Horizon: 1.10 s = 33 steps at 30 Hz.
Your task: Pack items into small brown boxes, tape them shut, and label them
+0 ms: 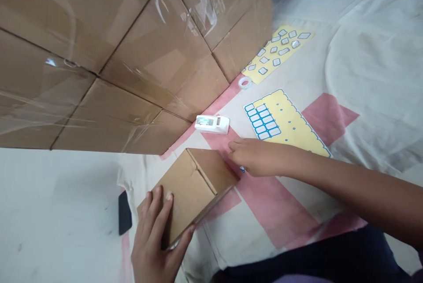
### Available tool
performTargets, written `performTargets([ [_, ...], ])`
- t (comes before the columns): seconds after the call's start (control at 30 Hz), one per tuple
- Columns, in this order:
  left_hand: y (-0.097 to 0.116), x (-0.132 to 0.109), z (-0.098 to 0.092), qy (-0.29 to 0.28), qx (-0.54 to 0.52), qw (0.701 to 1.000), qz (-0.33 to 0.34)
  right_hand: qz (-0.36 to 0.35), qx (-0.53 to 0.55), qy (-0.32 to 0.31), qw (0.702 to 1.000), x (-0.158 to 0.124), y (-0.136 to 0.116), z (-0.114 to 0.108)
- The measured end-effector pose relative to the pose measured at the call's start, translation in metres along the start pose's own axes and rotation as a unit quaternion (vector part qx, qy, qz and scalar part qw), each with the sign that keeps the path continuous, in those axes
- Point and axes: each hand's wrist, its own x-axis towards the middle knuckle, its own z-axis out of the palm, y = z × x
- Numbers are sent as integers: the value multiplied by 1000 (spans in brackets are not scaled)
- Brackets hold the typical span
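A small brown cardboard box (187, 192) lies at an angle on the cloth. My left hand (157, 234) grips its near left end, fingers over the top face and thumb along the near edge. Beside the box's right end is my right hand (253, 157), its fingers bent and pressed together. A small blue-edged label (242, 169) peeks out under that hand; the fingertips are partly hidden. Just behind my right forearm lies a yellow sticker sheet (291, 120) with several blue-bordered white labels on its left part.
A wall of stacked, taped cardboard boxes (132, 58) rises at the back left. Before it sit a white handheld device (212, 124), a tape roll (245, 82) and another yellow sheet (277, 54) with scattered labels. A dark phone-like object (124, 213) lies at left. White-and-pink cloth (370, 67) covers the surface.
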Motion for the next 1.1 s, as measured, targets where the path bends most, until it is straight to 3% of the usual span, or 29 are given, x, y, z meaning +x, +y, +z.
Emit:
performTargets([
  [0.13,1,1,2,11,-2,1000,3,33,159,-14,987,4,-1,-5],
  [0.23,0,0,2,11,3,1000,11,60,297,77,950,12,-4,-9],
  [0.3,0,0,2,10,5,1000,10,85,386,130,910,19,-5,-9],
  [0.37,0,0,2,9,5,1000,5,97,483,142,859,24,-6,-8],
  [0.5,1,0,1,3,5,1000,0,104,641,93,755,28,-8,-5],
  [0.57,1,0,1,0,7,1000,-2,107,672,75,729,28,-10,-3],
  [0.67,2,-1,1,-1,9,1000,-13,93,679,74,724,29,-12,-1],
  [0.93,0,2,0,0,9,1000,20,76,640,100,758,30,-19,-4],
  [1.1,0,2,2,9,3,1000,21,63,649,98,752,32,-23,2],
])
